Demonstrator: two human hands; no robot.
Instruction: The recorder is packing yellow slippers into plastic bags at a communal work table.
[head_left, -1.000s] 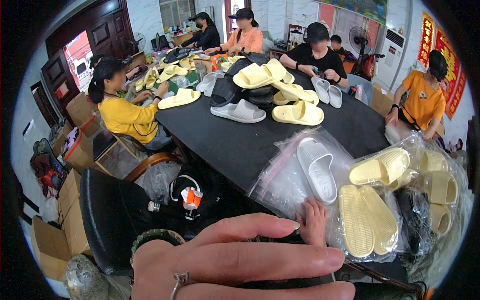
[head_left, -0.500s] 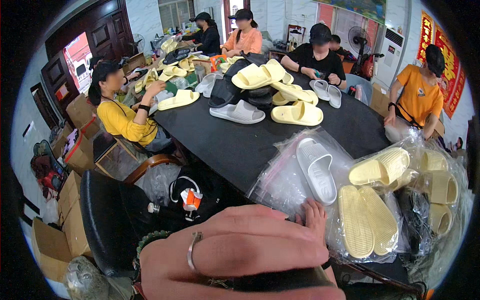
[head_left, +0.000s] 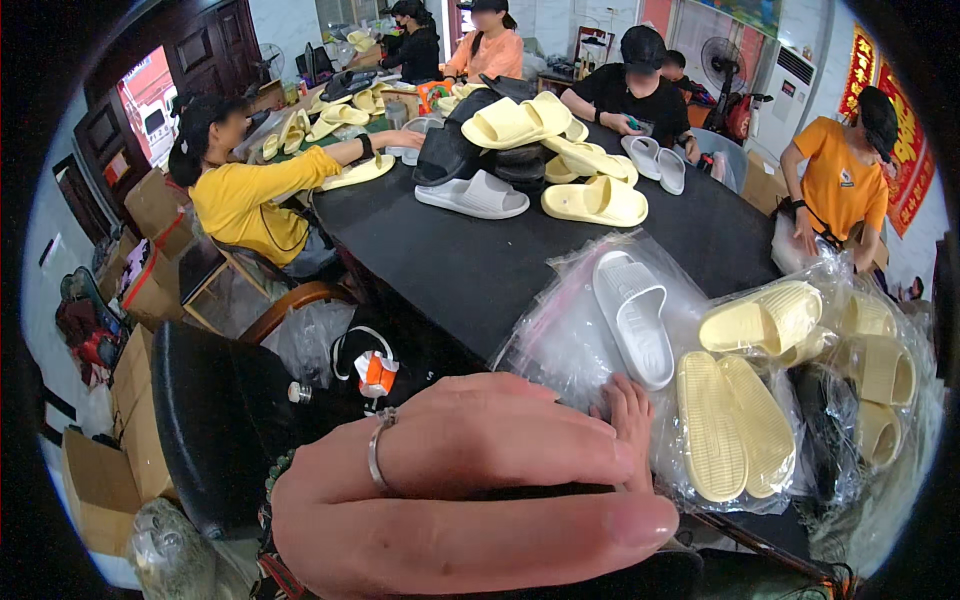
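Note:
Very close to the view, my left hand reaches across from the lower left, with a ring and a green bead bracelet. Its fingers stretch out to the right with nothing visible between them. Behind it, my right hand, partly hidden by the left, rests with extended fingers at the near edge of a clear plastic bag. On that bag lies a light grey slide slipper, its heel close to my right fingertips. To the right, a pair of pale yellow slippers shows its soles, in clear plastic.
A pile of slippers stands farther back on the black table. More bagged yellow slippers lie at the right. Several co-workers sit or stand around the table. A black chair and cardboard boxes are at the left.
My left hand's near finger has come up into fuller view and stretches right. The co-worker in yellow has reached an arm toward a grey slipper on the table. My right hand stays by the bag.

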